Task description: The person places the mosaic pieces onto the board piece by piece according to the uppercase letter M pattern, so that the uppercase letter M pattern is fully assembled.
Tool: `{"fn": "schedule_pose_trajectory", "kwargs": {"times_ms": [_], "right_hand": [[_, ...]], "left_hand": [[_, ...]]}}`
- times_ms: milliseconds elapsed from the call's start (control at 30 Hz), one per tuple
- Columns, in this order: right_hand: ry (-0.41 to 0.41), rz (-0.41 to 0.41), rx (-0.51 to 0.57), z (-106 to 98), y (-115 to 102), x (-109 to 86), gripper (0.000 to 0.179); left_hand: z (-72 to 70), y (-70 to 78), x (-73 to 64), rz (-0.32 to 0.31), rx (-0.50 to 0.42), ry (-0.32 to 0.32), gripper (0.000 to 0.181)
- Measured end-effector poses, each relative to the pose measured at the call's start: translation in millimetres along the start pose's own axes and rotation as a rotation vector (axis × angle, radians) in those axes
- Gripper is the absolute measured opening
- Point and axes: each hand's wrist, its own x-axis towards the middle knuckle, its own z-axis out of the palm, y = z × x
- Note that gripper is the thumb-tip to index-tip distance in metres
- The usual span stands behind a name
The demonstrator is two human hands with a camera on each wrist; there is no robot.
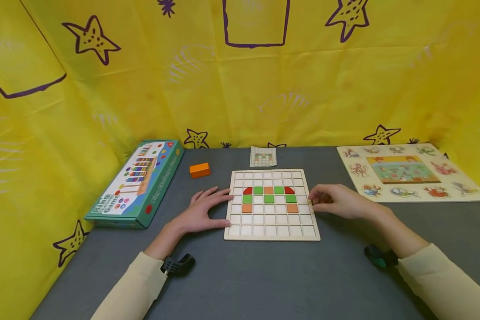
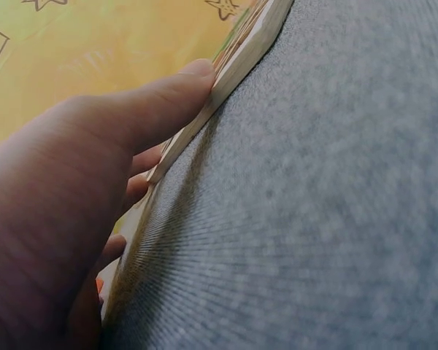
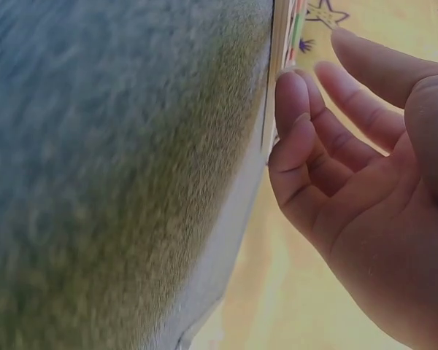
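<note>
A square wooden grid board (image 1: 272, 231) lies flat on the table. Red quarter-round tiles (image 1: 289, 190), green square tiles (image 1: 269, 198) and orange square tiles (image 1: 246, 208) sit in some of its cells. My left hand (image 1: 202, 212) is spread at the board's left edge, with thumb and fingertips touching the rim. In the left wrist view the thumb (image 2: 168, 102) lies extended against the wooden edge. Beside the right edge, my right hand (image 1: 336, 200) has loosely bent fingers (image 3: 292, 102) close to the rim, its thumb held apart. No object shows in that hand.
Behind the board stands a small pattern card (image 1: 263, 156) with a similar grid. An orange block (image 1: 200, 170) lies back left, near a green game box (image 1: 160, 182). At the right is a sea-animal puzzle board (image 1: 412, 173). A yellow cloth (image 1: 240, 98) hangs behind.
</note>
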Motion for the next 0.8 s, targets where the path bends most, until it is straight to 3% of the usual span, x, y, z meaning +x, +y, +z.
{"fn": "schedule_pose_trajectory", "kwargs": {"times_ms": [367,633,800], "right_hand": [[-0.033,0.053,-0.055,-8.5,0.0,-11.7,0.019],[-0.007,0.041,-0.117,-20.6,-2.3,-26.3,0.015],[0.074,0.037,-0.182,-29.0,-4.8,-32.0,0.011]], "left_hand": [[-5.0,2.7,-7.4,-0.060,-0.010,-0.015,0.073],[-14.2,4.6,-18.2,-0.034,0.028,0.061,0.066],[-20.1,5.2,-26.0,-0.048,0.088,0.092,0.065]]}}
